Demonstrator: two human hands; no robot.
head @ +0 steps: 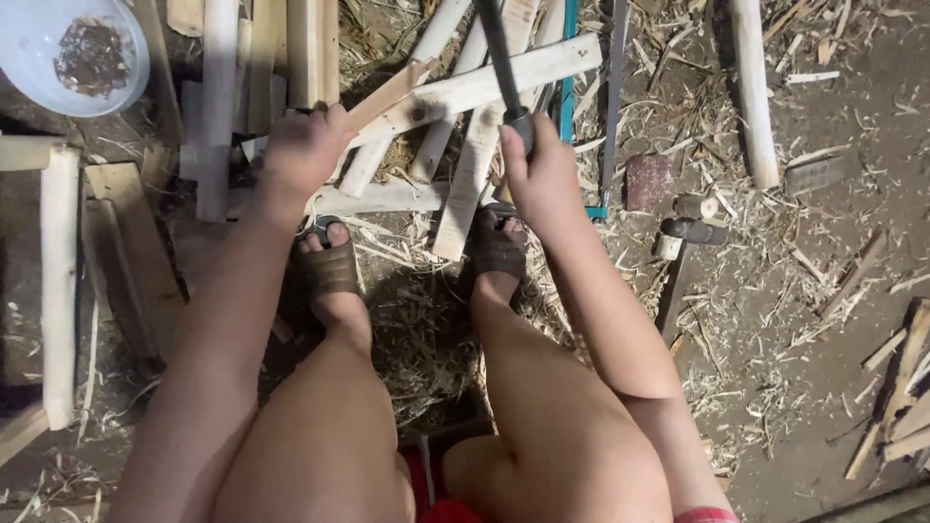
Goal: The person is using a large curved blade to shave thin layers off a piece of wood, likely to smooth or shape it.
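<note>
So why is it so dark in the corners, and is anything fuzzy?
Head view: light falls on the middle, so the pale wood strip and both arms look bright, while the floor's edges sink into shadow; the dark tool in the right hand is slightly smeared, the left hand a bit soft; the white bowl glares faintly.

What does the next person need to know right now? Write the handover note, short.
Left hand: closed on the near end of a pale split wooden stick, holding it slanted across the stick pile.
Right hand: firm grip on the dark-handled tool, raised over that stick; its working end is out of view.
Feet in sandals sit just below the pile.
Done: shavings and split pieces cover the ground.
Left: the held stick looks whole; more sticks lie beside the white bowl.
</note>
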